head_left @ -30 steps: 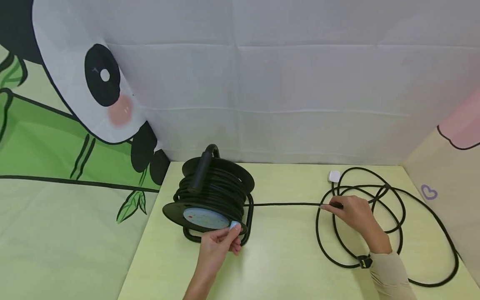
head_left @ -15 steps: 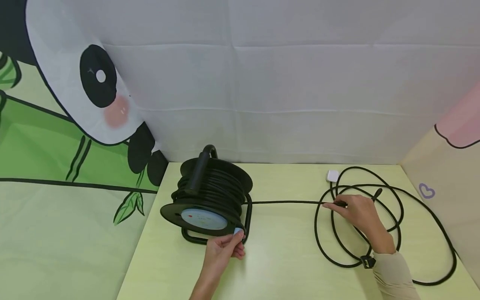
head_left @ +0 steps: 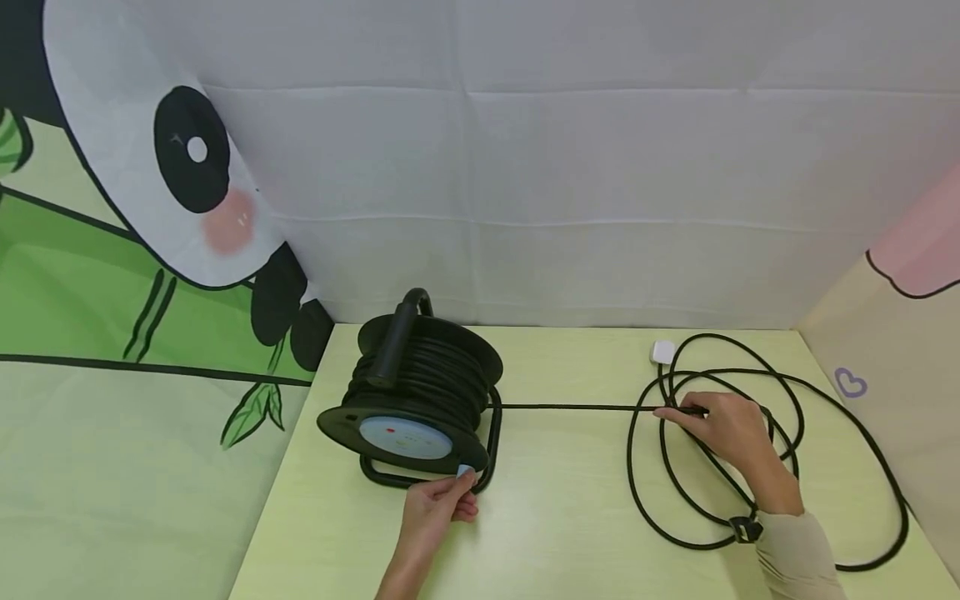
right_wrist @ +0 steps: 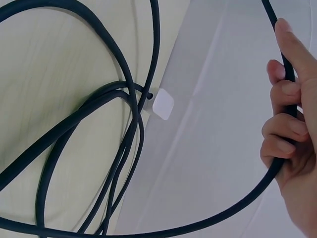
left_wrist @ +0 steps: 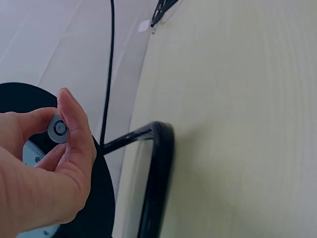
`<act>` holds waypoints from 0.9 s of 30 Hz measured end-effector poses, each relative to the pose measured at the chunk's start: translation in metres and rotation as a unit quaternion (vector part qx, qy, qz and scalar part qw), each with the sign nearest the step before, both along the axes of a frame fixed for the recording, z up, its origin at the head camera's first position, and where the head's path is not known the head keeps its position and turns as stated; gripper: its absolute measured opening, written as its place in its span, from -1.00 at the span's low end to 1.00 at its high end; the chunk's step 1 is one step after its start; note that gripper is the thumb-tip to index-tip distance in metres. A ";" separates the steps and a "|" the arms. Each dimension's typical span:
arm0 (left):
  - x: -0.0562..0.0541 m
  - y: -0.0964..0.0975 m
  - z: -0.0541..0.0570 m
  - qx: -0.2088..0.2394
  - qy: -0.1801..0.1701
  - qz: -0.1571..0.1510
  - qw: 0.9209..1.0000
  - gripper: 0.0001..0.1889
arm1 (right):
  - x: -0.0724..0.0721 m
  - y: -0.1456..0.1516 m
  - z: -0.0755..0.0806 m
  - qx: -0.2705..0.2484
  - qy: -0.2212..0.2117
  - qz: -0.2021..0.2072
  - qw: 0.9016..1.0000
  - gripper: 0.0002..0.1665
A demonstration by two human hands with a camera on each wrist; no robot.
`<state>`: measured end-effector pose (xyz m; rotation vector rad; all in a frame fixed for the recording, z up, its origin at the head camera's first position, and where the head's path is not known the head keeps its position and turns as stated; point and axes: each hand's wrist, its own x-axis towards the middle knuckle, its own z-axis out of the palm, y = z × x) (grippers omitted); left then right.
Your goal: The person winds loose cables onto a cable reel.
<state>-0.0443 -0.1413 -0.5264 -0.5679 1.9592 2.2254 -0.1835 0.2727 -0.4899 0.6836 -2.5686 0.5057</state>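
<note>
A black cable reel point(head_left: 337, 423) stands at the left of the table, thick with wound cable and with a pale blue disc point(head_left: 406, 437) on its near face. My left hand point(head_left: 433, 510) pinches the reel's small crank knob point(head_left: 466, 471) between thumb and fingers, at the flange's lower right edge. The round grey end of the knob point(left_wrist: 58, 128) shows in the left wrist view. From the reel a taut length of black cable point(head_left: 570, 407) runs right into my right hand point(head_left: 731, 429). That hand's fingers curl round the cable, plainly so in the right wrist view.
Loose cable loops point(head_left: 632, 467) spread over the table point(head_left: 570, 517) around and under the right forearm. A white plug point(head_left: 663, 352) lies at the back by the loops. The reel has a tubular stand point(head_left: 493, 446) and carry handle point(head_left: 393, 350). A white cloth backdrop point(head_left: 600, 192) rises behind.
The crank knob has travelled a little along the flange toward the near side, with the left hand following. My right hand has shifted slightly right, and loops beneath it have changed shape.
</note>
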 end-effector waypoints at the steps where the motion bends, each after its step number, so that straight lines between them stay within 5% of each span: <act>1: 0.000 -0.002 -0.003 -0.001 -0.002 0.003 1.000 -0.59 | 0.001 0.001 0.001 -0.005 -0.002 0.002 1.000 -0.67; 7: 0.000 -0.012 -0.014 -0.011 -0.014 0.020 1.000 -0.56 | 0.004 0.007 0.007 -0.030 -0.020 -0.002 0.999 -0.59; 16: -0.002 -0.034 -0.030 -0.014 -0.036 0.056 0.998 -0.58 | 0.007 0.019 0.008 -0.057 -0.032 -0.006 0.998 -0.74; 27: -0.002 -0.059 -0.037 -0.024 -0.043 0.093 0.994 -0.57 | 0.014 0.024 0.009 -0.084 -0.040 -0.013 0.996 -0.75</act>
